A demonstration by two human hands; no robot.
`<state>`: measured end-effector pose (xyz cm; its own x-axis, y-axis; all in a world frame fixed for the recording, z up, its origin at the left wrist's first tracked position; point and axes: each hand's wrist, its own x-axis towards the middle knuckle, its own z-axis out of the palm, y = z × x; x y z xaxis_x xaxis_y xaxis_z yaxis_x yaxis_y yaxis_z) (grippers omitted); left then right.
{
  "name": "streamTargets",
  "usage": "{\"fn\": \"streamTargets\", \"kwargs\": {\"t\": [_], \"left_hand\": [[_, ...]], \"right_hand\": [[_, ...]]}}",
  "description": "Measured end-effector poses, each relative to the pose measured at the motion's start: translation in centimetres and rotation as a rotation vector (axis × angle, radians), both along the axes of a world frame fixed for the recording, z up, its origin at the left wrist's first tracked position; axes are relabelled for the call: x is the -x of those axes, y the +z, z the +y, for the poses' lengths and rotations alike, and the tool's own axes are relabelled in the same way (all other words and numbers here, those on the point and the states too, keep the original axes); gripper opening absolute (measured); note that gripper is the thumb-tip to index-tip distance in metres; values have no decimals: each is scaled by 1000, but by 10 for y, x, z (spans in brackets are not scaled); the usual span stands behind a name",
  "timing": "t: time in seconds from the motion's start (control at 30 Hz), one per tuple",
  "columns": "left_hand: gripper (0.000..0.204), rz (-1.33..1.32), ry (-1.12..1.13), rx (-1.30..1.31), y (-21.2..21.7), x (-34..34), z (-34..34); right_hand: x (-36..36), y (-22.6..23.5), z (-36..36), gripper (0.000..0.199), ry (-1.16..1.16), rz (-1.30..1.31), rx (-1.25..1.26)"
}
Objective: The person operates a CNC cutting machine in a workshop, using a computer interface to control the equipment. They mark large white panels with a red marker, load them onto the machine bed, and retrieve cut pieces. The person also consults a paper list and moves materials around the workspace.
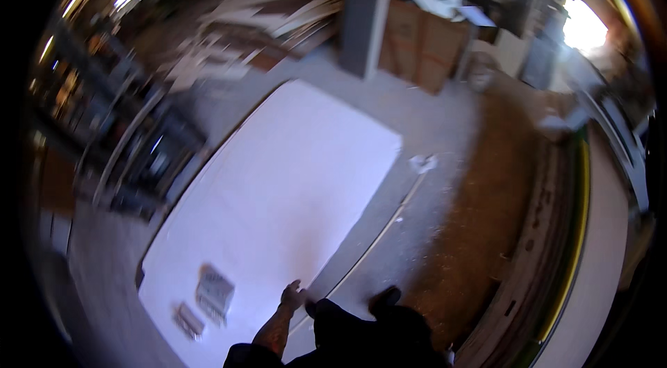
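A large white sheet or panel (278,180) with rounded corners lies low in front of me, slanting up and away to the right. Over its near right edge is my left hand (294,295), thumb and fingers a little apart, with nothing visible in it. The picture is blurred, so I cannot tell whether the hand touches the sheet. Near the sheet's lower left sit a grey block-like object (216,293) and a smaller grey-brown piece (188,321). My right hand is not in view.
A thin pale strip (375,241) lies on the floor right of the sheet, by a crumpled whitish scrap (423,163). Dark metal frames (139,146) stand left. Cardboard (420,45) leans at the back. Long stacked boards (528,250) with a yellow edge run along the right.
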<state>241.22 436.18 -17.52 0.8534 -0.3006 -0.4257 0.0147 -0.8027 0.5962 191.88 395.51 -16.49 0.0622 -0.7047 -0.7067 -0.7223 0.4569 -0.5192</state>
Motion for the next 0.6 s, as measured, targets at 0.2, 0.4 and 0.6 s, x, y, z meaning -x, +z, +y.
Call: {"fn": "streamTargets", "kwargs": {"t": [0.2,0.4,0.6], "left_hand": [[55,6,-161,8,61,-87,-221],[48,5,-296,-185,16,-171,-405],[27,236,-53,-96,12,-300,-673]], "right_hand": [[-65,-55,-176,33,-33,-40,367],[-180,14,-424,3,-13,-218,441],[-208,31,-569,9,-295,5,364]]}}
